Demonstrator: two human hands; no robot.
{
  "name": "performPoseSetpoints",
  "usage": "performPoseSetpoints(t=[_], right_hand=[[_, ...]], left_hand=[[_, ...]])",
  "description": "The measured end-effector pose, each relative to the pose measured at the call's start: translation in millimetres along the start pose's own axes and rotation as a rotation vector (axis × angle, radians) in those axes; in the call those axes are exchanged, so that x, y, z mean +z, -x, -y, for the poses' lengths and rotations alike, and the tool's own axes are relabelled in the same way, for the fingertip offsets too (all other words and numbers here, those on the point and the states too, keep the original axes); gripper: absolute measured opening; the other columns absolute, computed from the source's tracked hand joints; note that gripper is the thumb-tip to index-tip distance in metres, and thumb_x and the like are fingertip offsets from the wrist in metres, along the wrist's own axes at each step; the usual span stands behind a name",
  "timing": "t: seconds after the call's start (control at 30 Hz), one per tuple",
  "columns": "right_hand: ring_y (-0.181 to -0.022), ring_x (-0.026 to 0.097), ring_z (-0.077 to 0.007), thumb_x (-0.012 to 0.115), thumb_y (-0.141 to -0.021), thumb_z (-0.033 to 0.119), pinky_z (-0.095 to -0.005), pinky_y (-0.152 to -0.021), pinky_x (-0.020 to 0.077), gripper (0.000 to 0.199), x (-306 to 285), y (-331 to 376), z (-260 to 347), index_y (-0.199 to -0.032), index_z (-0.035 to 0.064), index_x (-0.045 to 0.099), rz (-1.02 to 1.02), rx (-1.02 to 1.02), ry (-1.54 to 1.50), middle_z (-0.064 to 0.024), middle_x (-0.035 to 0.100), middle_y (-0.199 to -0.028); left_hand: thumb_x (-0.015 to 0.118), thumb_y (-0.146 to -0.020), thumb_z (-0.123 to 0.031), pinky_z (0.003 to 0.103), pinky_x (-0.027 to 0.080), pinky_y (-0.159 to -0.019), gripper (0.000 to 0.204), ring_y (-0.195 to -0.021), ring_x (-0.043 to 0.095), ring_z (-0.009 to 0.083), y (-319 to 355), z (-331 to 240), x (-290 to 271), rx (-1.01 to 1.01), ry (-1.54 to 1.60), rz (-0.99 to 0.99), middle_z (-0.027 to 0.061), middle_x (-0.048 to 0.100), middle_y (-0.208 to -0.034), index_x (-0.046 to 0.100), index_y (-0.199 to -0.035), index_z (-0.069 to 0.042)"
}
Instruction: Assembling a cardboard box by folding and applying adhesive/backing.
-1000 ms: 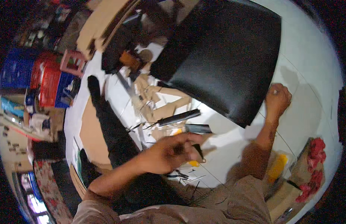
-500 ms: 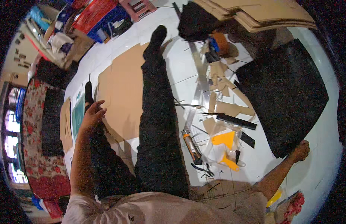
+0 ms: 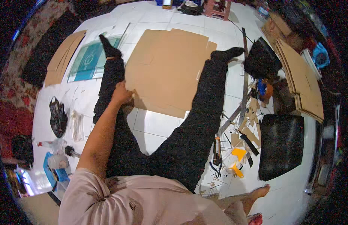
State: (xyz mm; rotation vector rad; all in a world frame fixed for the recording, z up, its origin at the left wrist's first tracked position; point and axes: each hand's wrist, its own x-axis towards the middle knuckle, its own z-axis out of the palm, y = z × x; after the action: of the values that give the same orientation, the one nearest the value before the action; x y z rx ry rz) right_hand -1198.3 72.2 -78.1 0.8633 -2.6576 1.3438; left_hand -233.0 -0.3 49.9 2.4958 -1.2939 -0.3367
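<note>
My left hand (image 3: 122, 94) hangs over my left shin, by the near left corner of a large brown cardboard sheet (image 3: 168, 71) lying between my legs. Its fingers are bent but apart, and I see nothing held in them. My right hand (image 3: 261, 191) is low at the right, near the floor and just short of the near edge of a black sheet (image 3: 282, 146). No object shows in it, and its fingers look loosely extended, though small in view. Left of the black sheet lie a yellow scraper (image 3: 237, 171), an orange-and-black cutter (image 3: 217, 150) and black pliers (image 3: 216, 169).
Cardboard scraps and a metal ruler (image 3: 244, 82) lie beyond the tools. Stacked cardboard (image 3: 298, 80) stands at the far right. A teal-and-clear panel (image 3: 90, 60) lies left of my left foot. A black plastic bag (image 3: 58, 117) and a blue-and-white object (image 3: 56, 168) sit at the left.
The view has swung, bringing the floor at my left into sight. My right hand has drawn back from the black sheet's corner toward me. My left hand has turned downward beside the cardboard.
</note>
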Motion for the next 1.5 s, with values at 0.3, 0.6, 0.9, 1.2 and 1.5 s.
performPoseSetpoints(t=[0.3,0.6,0.9,1.2,1.5], right_hand=[[-0.102,0.063,-0.0311,0.052,-0.097,0.032,-0.0374,-0.097,0.0469,0.041,-16.3,31.8,68.0,-0.112,-0.0023,0.068,-0.274,0.184,-0.393,-0.0192,0.067,-0.117],[-0.096,0.064,-0.0255,0.061,-0.095,0.012,-0.0366,-0.088,0.0511,0.017,-4.1,218.8,354.7,-0.103,-0.0019,0.068,-0.019,-0.382,-0.427,-0.0153,0.069,-0.103],[-0.111,0.061,-0.0366,0.074,-0.081,0.04,-0.0418,-0.097,0.0493,0.052,97.7,394.1,542.3,-0.118,0.0049,0.066,1.33,-0.992,0.174,-0.0224,0.064,-0.118],[-0.128,0.047,-0.045,0.079,-0.072,0.055,-0.0481,-0.103,0.0445,0.098,211.2,471.5,506.5,-0.146,0.0067,0.037,1.108,-0.649,0.585,-0.0269,0.048,-0.138],[-0.134,0.036,-0.0432,0.09,-0.058,0.053,-0.0546,-0.107,0.0398,0.114,222.5,455.1,512.8,-0.149,0.0129,0.033,1.075,-0.693,0.672,-0.03,0.033,-0.142]], left_hand=[[0.071,-0.075,-0.06,0.053,0.037,-0.111,0.115,-0.142,0.023,0.0521,24.4,13.4,24.7,0.022,-0.409,0.635,0.0304,0.01,-0.158,0.01,-0.157,-0.008],[0.08,-0.065,-0.047,0.044,0.049,-0.099,0.095,-0.12,0.056,0.039,23.6,65.5,24.8,0.173,-0.31,0.491,0.026,0.053,-0.135,0.046,-0.141,-0.003],[0.082,-0.07,-0.033,0.041,0.049,-0.099,0.076,-0.115,0.06,0.0387,32.3,48.3,3.9,-0.015,0.086,0.256,0.0271,0.062,-0.121,0.052,-0.128,0.005],[0.092,-0.059,-0.025,0.04,0.044,-0.107,0.106,-0.126,0.047,0.0432,18.1,107.7,38.5,-0.15,-0.058,0.199,0.0279,0.032,-0.14,0.033,-0.142,0.006],[0.095,-0.055,-0.032,0.035,0.035,-0.113,0.125,-0.131,0.035,0.0413,-2.6,81.4,8.2,-0.078,0.109,0.325,0.026,0.028,-0.137,0.023,-0.153,0.001]])
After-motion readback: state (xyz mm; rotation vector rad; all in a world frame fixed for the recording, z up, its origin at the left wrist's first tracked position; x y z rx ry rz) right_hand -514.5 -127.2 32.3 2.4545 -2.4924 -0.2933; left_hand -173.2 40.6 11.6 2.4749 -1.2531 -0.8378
